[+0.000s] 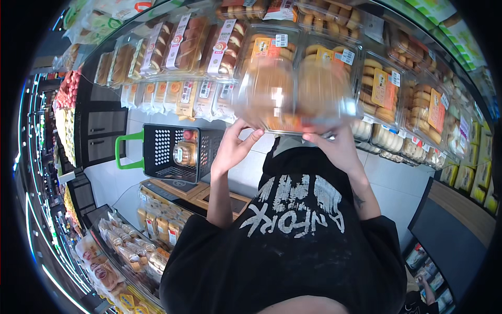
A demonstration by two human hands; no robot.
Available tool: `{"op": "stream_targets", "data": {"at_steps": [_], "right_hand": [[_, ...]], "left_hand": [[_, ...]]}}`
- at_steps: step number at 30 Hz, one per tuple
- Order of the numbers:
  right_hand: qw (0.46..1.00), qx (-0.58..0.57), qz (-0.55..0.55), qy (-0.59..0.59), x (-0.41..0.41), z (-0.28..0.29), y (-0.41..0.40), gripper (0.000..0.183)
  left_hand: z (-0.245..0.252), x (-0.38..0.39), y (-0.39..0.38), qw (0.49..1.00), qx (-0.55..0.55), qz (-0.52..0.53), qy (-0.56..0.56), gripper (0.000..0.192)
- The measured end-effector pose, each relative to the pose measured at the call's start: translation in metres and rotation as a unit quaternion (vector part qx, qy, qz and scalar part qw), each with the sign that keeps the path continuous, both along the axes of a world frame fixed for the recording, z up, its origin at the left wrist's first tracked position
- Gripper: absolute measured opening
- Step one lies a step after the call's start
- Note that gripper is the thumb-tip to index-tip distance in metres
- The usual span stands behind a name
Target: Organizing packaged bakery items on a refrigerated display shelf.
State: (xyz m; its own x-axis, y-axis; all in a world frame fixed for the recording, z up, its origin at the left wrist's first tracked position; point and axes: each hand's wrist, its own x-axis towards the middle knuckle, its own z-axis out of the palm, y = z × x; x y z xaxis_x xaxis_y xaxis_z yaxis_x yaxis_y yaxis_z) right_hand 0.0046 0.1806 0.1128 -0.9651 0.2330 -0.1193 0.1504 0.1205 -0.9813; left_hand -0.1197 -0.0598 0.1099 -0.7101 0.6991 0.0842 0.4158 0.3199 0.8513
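A clear plastic clamshell box of round baked goods (270,88) is held out in front of me, blurred by motion. My left hand (237,145) grips its near left edge, with the thumb along the rim. At the near right edge is my right hand (333,141), thumb on the box, its other fingers partly hidden. Behind the box, more clear boxes of cookies (380,88) with orange labels stand on the display shelf. Boxed cake rolls (225,49) are lined up to their left, above a row of wrapped breads (168,96).
Below left, a dark shopping basket (164,172) with a green handle (129,137) holds a clear box and a red item. Wooden display cases with packaged bread (164,219) stand behind it. Another person's arm (427,290) shows at lower right.
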Motion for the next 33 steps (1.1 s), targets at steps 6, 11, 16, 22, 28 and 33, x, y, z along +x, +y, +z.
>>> {"op": "stream_targets", "data": {"at_steps": [6,11,16,22,28,33], "right_hand": [[0.991,-0.127,-0.03,0.0,-0.046,0.0,-0.017,0.053],[0.986,-0.137,-0.093,0.029,-0.074,-0.014,-0.026,0.054],[0.988,-0.134,-0.066,0.043,-0.082,-0.026,-0.026,0.061],[0.978,-0.188,-0.045,0.077,-0.084,-0.019,-0.035,0.073],[0.967,-0.243,-0.042,0.066,-0.084,-0.017,-0.035,0.074],[0.969,-0.24,-0.035,0.055,-0.074,-0.017,-0.037,0.073]], "left_hand": [[0.001,-0.013,0.01,0.958,0.143,0.106,-0.226,0.009],[-0.001,-0.036,0.019,0.958,0.125,0.153,-0.208,0.014],[-0.019,-0.061,0.032,0.944,0.164,0.226,-0.177,0.014],[-0.012,-0.083,0.046,0.934,0.166,0.281,-0.144,0.024],[-0.014,-0.093,0.051,0.932,0.178,0.274,-0.159,0.027],[-0.012,-0.088,0.048,0.936,0.16,0.272,-0.153,0.032]]}}
